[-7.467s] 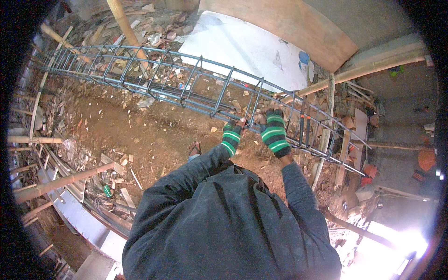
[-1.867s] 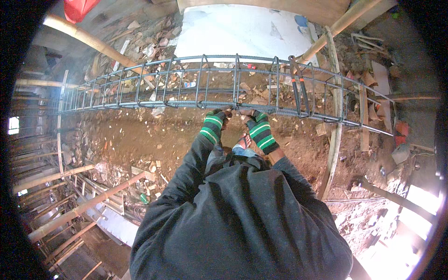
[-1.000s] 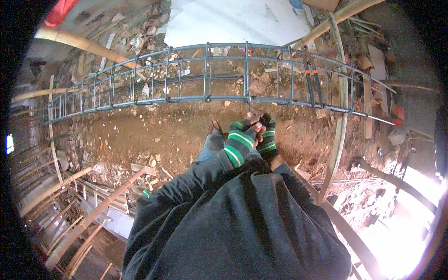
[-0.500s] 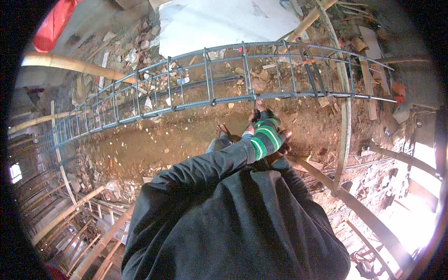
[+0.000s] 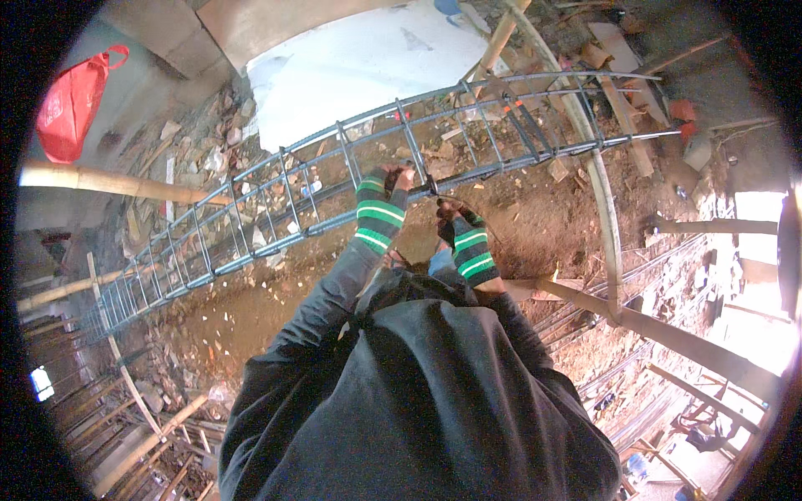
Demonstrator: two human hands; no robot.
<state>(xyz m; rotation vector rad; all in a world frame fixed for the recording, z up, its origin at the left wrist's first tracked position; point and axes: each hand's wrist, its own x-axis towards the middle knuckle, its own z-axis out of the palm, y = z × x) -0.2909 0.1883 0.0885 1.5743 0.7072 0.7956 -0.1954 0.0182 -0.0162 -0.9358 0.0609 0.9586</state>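
Note:
A long cage of steel reinforcing bars (image 5: 273, 247) with rectangular stirrups runs across in front of me, propped on wooden poles. My left hand (image 5: 396, 176), in a green-and-black striped knit glove with bare fingertips, reaches over the near bar with its fingers curled beside a stirrup. What it grips is hidden. Just below that bar, my right hand (image 5: 452, 219), in a matching glove, is closed near the same joint. A thin dark wire (image 5: 478, 209) appears to trail from its fingers. Pincers with black and orange handles (image 5: 523, 125) hang on the cage to the right.
A white sheet (image 5: 351, 71) lies beyond the cage among rubble. Left of it hangs a red bag (image 5: 73, 108). A bamboo pole (image 5: 117, 182) and an upright wooden pole (image 5: 603, 217) stand near the cage. Brown soil (image 5: 242, 309) lies beneath; a thick beam (image 5: 668, 338) crosses at right.
My hands, together near my body before, have parted and moved up to the cage, the left over the near bar, the right just below it. The view has shifted and tilted.

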